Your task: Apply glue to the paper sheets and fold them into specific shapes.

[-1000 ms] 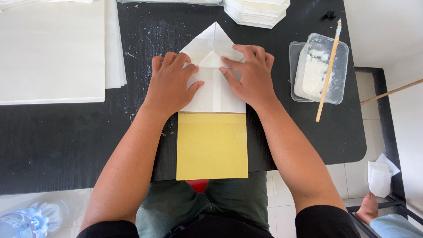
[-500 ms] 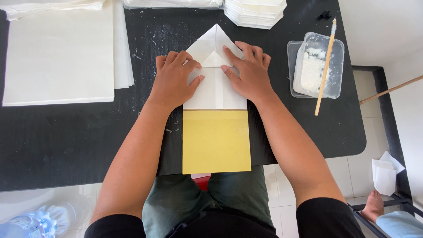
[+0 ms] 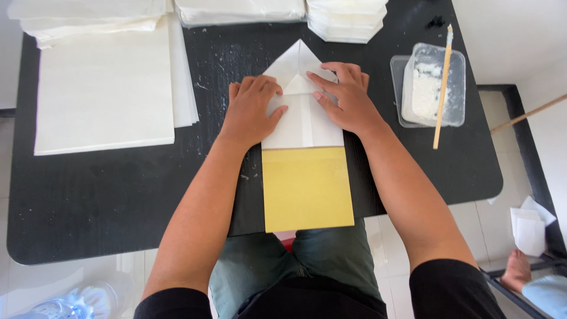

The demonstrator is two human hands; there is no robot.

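Note:
A white folded paper [image 3: 302,121] with a pointed top lies on the black table [image 3: 106,195], its lower end over a yellow square sheet [image 3: 307,189] that overhangs the near table edge. My left hand [image 3: 251,112] presses flat on the left side of the white paper, fingers spread. My right hand [image 3: 348,100] presses on the right side, fingertips on the inner folded flap near the centre crease. Neither hand grips anything; both lie palm down on the paper.
A stack of large white sheets [image 3: 106,88] lies at the left. More white paper piles [image 3: 345,20] sit along the far edge. A clear plastic tub of white paste [image 3: 431,88] with a thin stick [image 3: 442,88] across it stands at the right. Another person's foot [image 3: 520,269] shows at the lower right.
Both hands stay pressed on the white paper; my right fingers have shifted slightly along the flap. The view has moved a little.

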